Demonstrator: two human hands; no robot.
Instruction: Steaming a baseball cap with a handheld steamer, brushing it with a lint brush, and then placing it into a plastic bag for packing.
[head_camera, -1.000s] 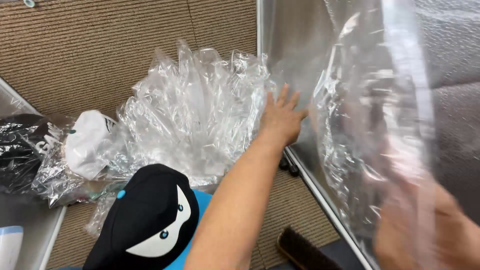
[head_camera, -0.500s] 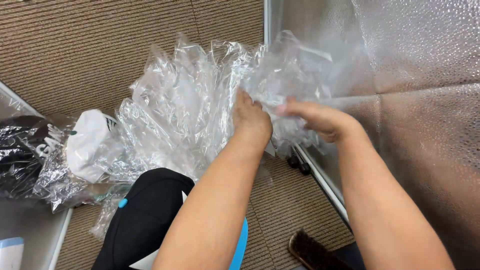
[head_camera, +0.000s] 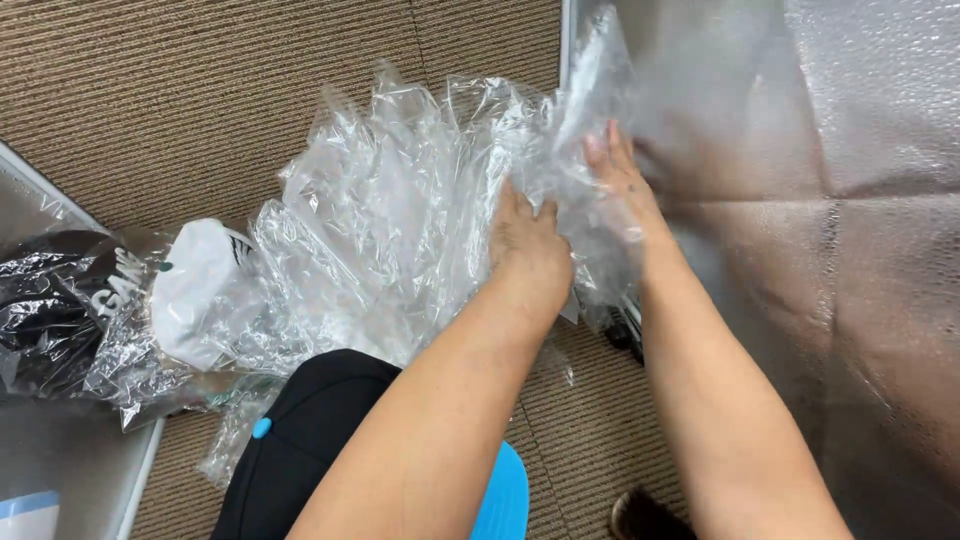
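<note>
Head view, nearest the camera: a black cap (head_camera: 300, 450) with a bright blue brim (head_camera: 500, 495) sits low in the picture, partly behind the left forearm. Both bare forearms stretch away from the camera over ribbed brown carpet (head_camera: 200, 90).

Further out, the left hand (head_camera: 528, 248) is knuckles-up, its fingers curled down into a big heap of crumpled clear plastic bags (head_camera: 390, 210) lying on the carpet; the fingertips are buried in the film, so the hand appears closed on a bunch of it, though the grip itself is hidden. Just beside it, the right hand (head_camera: 622, 180) lies flatter, fingers extended and close together, pressed against the right edge of the same heap, with a fold of film draped over the wrist. Whether it pinches the plastic or only rests on it cannot be told.

Left of the heap, a white cap (head_camera: 195, 290) lies wrapped in clear film, and beyond that, at the picture's left edge, a black item in a shiny clear bag (head_camera: 45, 310) lies on a grey surface (head_camera: 70, 470).

To the right, a large silvery, bubble-textured sheet (head_camera: 860, 200) fills the frame from top to bottom, its near edge touching the heap by the right hand. A dark shoe tip (head_camera: 640, 515) shows at the bottom between carpet and sheet.
</note>
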